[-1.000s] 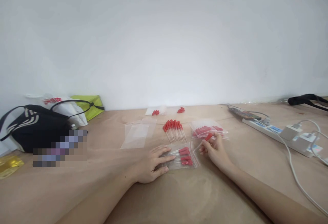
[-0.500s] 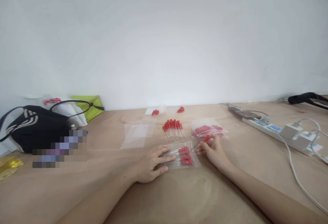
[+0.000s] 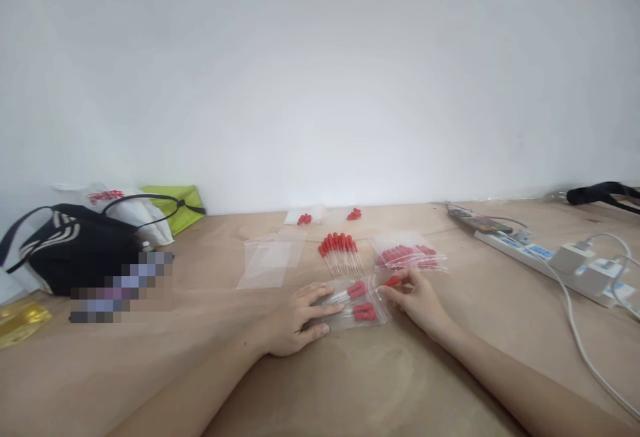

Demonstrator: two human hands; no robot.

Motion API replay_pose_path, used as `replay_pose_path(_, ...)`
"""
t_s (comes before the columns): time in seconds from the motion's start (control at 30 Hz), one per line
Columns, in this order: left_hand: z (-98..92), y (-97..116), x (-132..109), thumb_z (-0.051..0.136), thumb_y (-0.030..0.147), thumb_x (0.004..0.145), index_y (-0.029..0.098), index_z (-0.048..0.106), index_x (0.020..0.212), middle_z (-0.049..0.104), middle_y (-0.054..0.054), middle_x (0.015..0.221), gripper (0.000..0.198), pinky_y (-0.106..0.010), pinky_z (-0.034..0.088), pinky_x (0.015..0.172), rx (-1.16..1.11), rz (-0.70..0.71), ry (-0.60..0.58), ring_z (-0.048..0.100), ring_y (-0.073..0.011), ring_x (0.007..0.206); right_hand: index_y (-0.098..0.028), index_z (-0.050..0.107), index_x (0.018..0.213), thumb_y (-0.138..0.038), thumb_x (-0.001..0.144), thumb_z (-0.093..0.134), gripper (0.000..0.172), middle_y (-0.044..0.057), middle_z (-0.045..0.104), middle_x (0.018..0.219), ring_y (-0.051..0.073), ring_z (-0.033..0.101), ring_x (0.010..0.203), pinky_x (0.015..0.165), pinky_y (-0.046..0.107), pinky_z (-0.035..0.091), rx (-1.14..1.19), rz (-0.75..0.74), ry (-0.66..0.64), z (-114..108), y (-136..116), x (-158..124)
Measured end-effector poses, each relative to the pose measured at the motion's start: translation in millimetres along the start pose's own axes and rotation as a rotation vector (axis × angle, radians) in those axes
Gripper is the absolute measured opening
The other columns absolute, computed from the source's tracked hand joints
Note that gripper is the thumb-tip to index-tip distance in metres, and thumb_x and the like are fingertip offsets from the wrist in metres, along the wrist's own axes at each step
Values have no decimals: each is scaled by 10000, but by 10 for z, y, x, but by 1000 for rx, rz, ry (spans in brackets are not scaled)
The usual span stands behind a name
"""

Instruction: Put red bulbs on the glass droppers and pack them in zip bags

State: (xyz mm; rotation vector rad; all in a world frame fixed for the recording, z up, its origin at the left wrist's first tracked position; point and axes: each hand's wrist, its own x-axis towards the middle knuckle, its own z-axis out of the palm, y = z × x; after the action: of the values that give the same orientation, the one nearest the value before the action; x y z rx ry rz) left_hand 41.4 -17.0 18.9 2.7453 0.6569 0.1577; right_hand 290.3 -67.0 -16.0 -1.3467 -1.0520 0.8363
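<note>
My left hand (image 3: 300,320) lies with fingers spread over the left end of a clear zip bag (image 3: 340,322), pressing it to the table. Several sticks with thick red heads, like large matches, show inside that bag. At the bag's right end, by its opening, my right hand (image 3: 413,297) pinches a red-headed stick (image 3: 392,281) between thumb and fingers. The stick's thin end points left toward the opening; how far it reaches in, I cannot tell. A fan of red-headed sticks (image 3: 343,245) lies just beyond the bag.
Flat clear bags (image 3: 267,263) lie at the left, filled bags (image 3: 407,250) at the right. Two small red piles (image 3: 304,219) sit near the wall. A white power strip (image 3: 540,257) with cables and a phone (image 3: 480,223) is at right; a black bag (image 3: 80,250) is at left.
My right hand has moved a little left with the red-headed stick, closer to the bag's opening. Sticks inside the bag have shifted slightly. My left hand stays in place.
</note>
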Motion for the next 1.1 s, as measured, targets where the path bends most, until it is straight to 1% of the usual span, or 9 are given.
replay_pose_path(0.13, 2, -6, 2, 413, 307, 858, 334, 393, 1249, 293, -5, 1376, 392, -449, 234, 1011, -1, 8, 7, 246, -247, 1255, -176, 477, 623, -320, 542, 681, 263, -53, 474, 554, 67, 424, 452, 424, 207, 348, -97, -41, -71, -10, 10, 20)
replay_pose_path(0.37, -4, -5, 7, 410, 303, 858, 329, 359, 1272, 297, -21, 1374, 418, -458, 233, 1008, 14, 2, -9, 245, -253, 1255, -147, 614, 718, -378, 654, 583, 242, -8, 570, 582, 65, 429, 410, 389, 202, 345, -177, 32, -379, -21, -59, 32)
replay_pose_path(0.53, 25, -37, -2, 410, 312, 862, 358, 357, 1265, 294, 2, 1376, 409, -458, 232, 1009, -2, 20, 14, 245, -254, 1255, -151, 539, 656, -324, 583, 633, 209, -43, 509, 514, 57, 419, 386, 363, 183, 330, -184, 59, -318, 10, -14, 106)
replay_pose_path(0.63, 21, -33, -5, 415, 307, 860, 356, 369, 1259, 298, -2, 1375, 404, -462, 234, 1007, 0, 13, 11, 244, -259, 1256, -151, 525, 622, -315, 606, 608, 185, -41, 496, 505, 63, 425, 399, 372, 184, 336, -228, 45, -302, 40, 23, 123)
replay_pose_path(0.8, 7, -19, -1, 419, 297, 859, 365, 375, 1253, 292, -5, 1378, 401, -466, 238, 1003, 13, 26, 12, 247, -260, 1255, -147, 531, 512, -319, 671, 559, 236, -19, 519, 502, 83, 454, 480, 461, 195, 359, -373, -121, -306, 90, -8, 83)
replay_pose_path(0.87, 8, -22, 3, 420, 289, 860, 372, 372, 1251, 293, -4, 1377, 403, -467, 238, 1002, 16, 38, 17, 252, -259, 1253, -147, 526, 487, -361, 703, 530, 304, -24, 504, 479, 82, 451, 475, 466, 194, 350, -379, -153, -372, 93, -45, 69)
replay_pose_path(0.97, 11, -30, 10, 420, 284, 861, 374, 378, 1247, 303, -5, 1372, 399, -470, 238, 1001, 8, 47, 23, 263, -261, 1249, -148, 525, 507, -436, 729, 491, 365, -38, 468, 446, 67, 420, 422, 415, 180, 321, -311, -104, -532, 56, -104, 73)
replay_pose_path(1.0, 12, -31, 12, 421, 285, 860, 372, 384, 1244, 307, -6, 1370, 395, -470, 239, 1001, 6, 46, 24, 266, -262, 1247, -152, 518, 522, -455, 730, 483, 369, -45, 449, 424, 62, 405, 393, 386, 174, 307, -303, -60, -533, 35, -122, 81)
replay_pose_path(1.1, 10, -34, 15, 417, 285, 862, 367, 390, 1242, 314, -5, 1367, 389, -467, 236, 1005, 3, 45, 29, 268, -258, 1248, -173, 477, 579, -498, 729, 471, 358, -72, 393, 366, 61, 376, 307, 299, 164, 265, -347, 104, -323, -20, -168, 107)
